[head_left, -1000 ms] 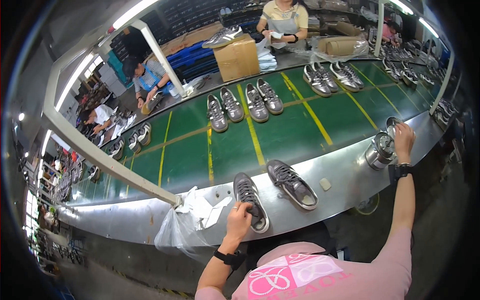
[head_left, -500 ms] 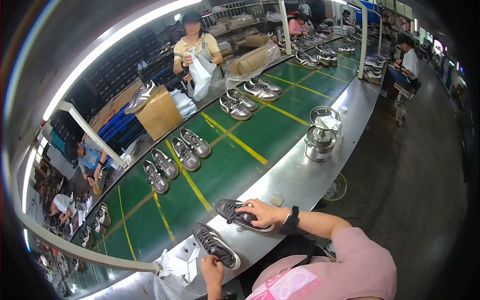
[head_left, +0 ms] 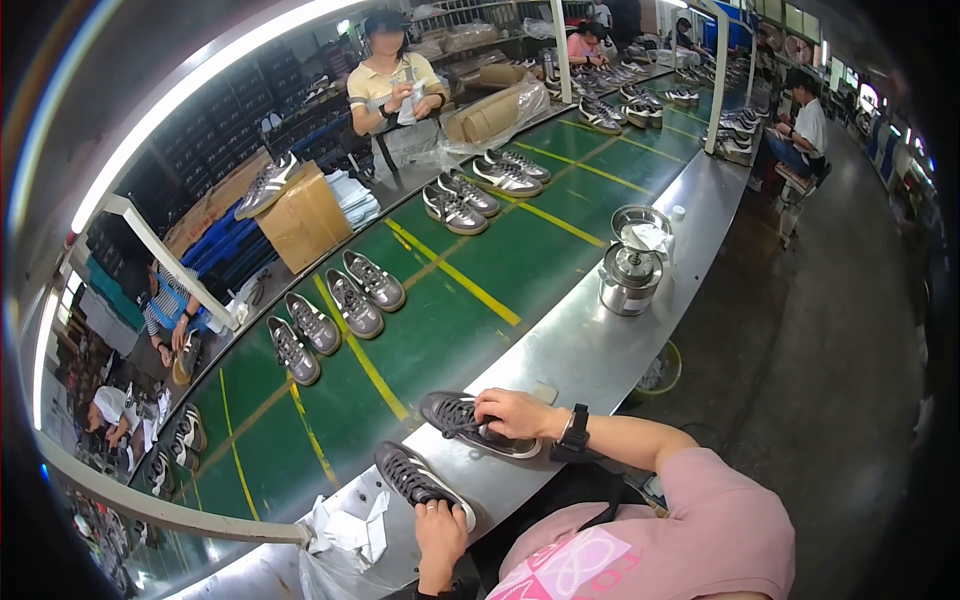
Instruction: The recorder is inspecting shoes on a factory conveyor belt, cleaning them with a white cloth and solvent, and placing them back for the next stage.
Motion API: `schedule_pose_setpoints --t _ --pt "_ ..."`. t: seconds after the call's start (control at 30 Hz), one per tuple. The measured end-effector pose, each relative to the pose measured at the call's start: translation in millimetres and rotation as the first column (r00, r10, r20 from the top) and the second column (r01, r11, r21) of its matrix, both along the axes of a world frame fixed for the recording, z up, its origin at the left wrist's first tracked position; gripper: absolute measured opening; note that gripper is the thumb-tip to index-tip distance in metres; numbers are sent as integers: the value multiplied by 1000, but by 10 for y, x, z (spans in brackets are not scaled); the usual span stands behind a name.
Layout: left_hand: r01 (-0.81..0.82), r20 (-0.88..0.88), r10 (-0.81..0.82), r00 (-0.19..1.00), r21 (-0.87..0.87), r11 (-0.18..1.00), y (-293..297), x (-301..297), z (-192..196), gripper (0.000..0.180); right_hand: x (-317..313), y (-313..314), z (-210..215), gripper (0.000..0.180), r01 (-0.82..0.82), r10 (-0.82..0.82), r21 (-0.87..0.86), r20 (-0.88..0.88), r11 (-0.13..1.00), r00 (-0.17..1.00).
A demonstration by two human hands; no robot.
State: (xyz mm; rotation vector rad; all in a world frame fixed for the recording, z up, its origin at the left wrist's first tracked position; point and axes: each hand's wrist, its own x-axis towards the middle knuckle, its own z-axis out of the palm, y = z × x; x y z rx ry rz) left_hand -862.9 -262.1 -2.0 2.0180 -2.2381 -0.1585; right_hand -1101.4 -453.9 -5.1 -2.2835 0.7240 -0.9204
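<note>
Two dark grey sneakers with dark laces stand on the metal ledge in front of me. On the nearer sneaker (head_left: 418, 475), my left hand (head_left: 440, 535) bends its fingers over the collar at the heel end. My right hand (head_left: 515, 413) has its fingers curled at the tongue and opening of the farther sneaker (head_left: 455, 415); its fingertips are partly hidden inside. A small pale block (head_left: 543, 392) lies just beyond my right hand. Crumpled white paper (head_left: 350, 530) sits left of the nearer sneaker.
A green belt (head_left: 450, 330) with yellow lines carries several pairs of sneakers (head_left: 355, 305). On the ledge to the right stands a metal pot (head_left: 630, 280). Across the belt, a person (head_left: 395, 90) holds white paper beside a cardboard box (head_left: 305, 220). A white frame post (head_left: 180, 515) crosses the lower left.
My left hand has moved up onto the sneaker's heel opening. The right fingers have drawn in, from lying across the sneaker to curling at its tongue. The person opposite now holds the paper more bunched.
</note>
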Motion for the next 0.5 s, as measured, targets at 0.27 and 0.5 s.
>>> schedule_pose_setpoints --t 0.27,0.5 --pt "-107 -100 102 990 -38 994 65 -128 -44 33 -136 140 46 18 -35 35 24 -40 999 999" --pt "-159 -139 137 981 -162 974 129 -263 88 33 -263 489 -98 39 85 -117 -201 -152 976 982"
